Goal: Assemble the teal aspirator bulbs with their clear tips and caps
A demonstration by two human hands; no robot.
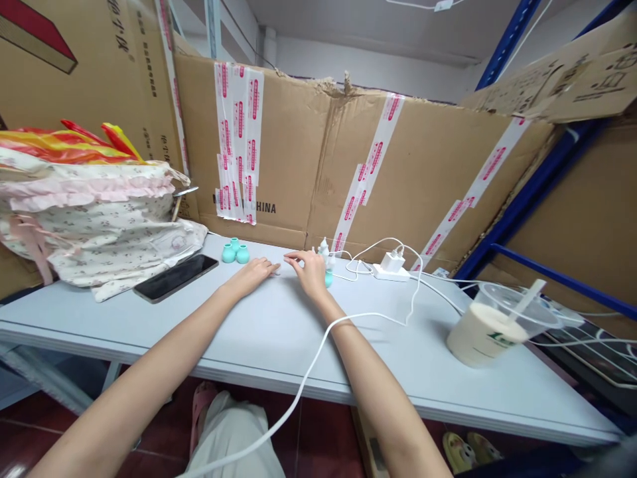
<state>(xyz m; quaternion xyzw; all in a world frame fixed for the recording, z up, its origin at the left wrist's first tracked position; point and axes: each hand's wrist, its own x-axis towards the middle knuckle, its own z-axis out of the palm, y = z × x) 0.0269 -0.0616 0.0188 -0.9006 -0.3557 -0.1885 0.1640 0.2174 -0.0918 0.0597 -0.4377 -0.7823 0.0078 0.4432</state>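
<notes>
Both my arms reach forward over a pale grey table. My left hand lies on the tabletop with its fingers pinched round a small white piece that I cannot make out. My right hand rests just to its right, fingers curled, fingertips close to the left hand's. A small teal and white bottle-like item stands behind and partly under my right hand. A cluster of teal caps sits to the left of my left hand.
A black phone lies at left beside a floral fabric bag. A white charger with cables sits at right, and a lidded drink cup with a straw further right. Cardboard boxes wall the back.
</notes>
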